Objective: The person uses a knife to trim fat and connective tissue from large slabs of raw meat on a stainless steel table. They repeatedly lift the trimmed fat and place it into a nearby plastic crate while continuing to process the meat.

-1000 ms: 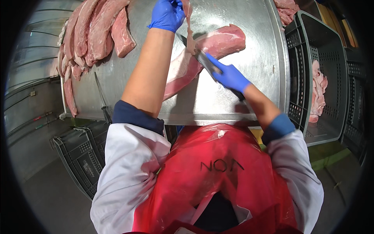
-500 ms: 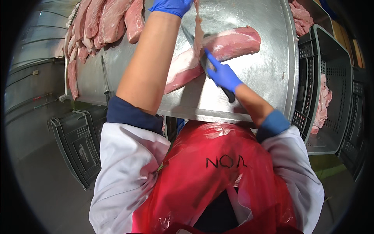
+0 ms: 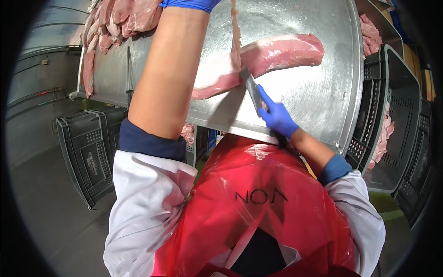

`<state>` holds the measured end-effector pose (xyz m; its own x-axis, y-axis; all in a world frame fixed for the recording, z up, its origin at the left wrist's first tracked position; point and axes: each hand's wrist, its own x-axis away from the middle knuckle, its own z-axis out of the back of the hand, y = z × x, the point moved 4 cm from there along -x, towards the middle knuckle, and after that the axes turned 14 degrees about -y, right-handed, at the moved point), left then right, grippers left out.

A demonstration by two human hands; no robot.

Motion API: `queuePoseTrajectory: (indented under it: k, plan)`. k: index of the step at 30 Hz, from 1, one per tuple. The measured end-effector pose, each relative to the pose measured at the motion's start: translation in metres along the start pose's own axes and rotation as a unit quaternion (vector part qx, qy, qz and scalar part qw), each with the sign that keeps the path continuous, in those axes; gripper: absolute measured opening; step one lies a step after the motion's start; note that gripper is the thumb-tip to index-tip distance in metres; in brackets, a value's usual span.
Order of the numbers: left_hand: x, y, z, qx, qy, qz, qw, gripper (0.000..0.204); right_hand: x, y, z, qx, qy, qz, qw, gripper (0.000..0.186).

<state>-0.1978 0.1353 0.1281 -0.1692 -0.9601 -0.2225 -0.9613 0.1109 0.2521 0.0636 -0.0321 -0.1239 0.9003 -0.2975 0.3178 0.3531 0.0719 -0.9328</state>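
Observation:
A pork loin lies slantwise on the metal table, pink with a pale layer toward its left end. A thin strip of trimmed fat runs taut from it up past the upper edge, beside my left hand. Only the back of that blue-gloved hand shows; its fingers are out of the picture, but the taut strip points to its grip. My right hand, also gloved in blue, is closed around a knife. The blade tip is at the loin's near edge, by the base of the strip.
Several meat pieces are heaped at the table's far left. Another knife lies left of my left forearm. Grey crates with meat pieces stand to the right, and a dark crate stands low left. The metal table's rim is near my apron.
My right hand drew the knife back toward me and slightly right, out from over the loin. My left hand went farther up, mostly out of view. The whole view shifted a little.

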Motion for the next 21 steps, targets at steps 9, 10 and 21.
queuePoseTrajectory:
  k: [9, 10, 21]
  plan:
    - [0.037, 0.039, -0.036, 0.053, -0.049, 0.019, 0.997, 0.008, -0.02, 0.0, -0.026, -0.065, 0.038, -0.024, 0.997, 0.081]
    - [0.044, 0.042, -0.038, 0.066, -0.043, 0.02, 0.997, 0.008, -0.026, -0.008, -0.024, -0.063, 0.038, -0.046, 0.996, 0.079]
    - [0.045, 0.062, -0.071, 0.019, -0.061, 0.013, 0.998, 0.008, -0.048, -0.033, -0.064, -0.094, 0.058, -0.031, 0.993, 0.077]
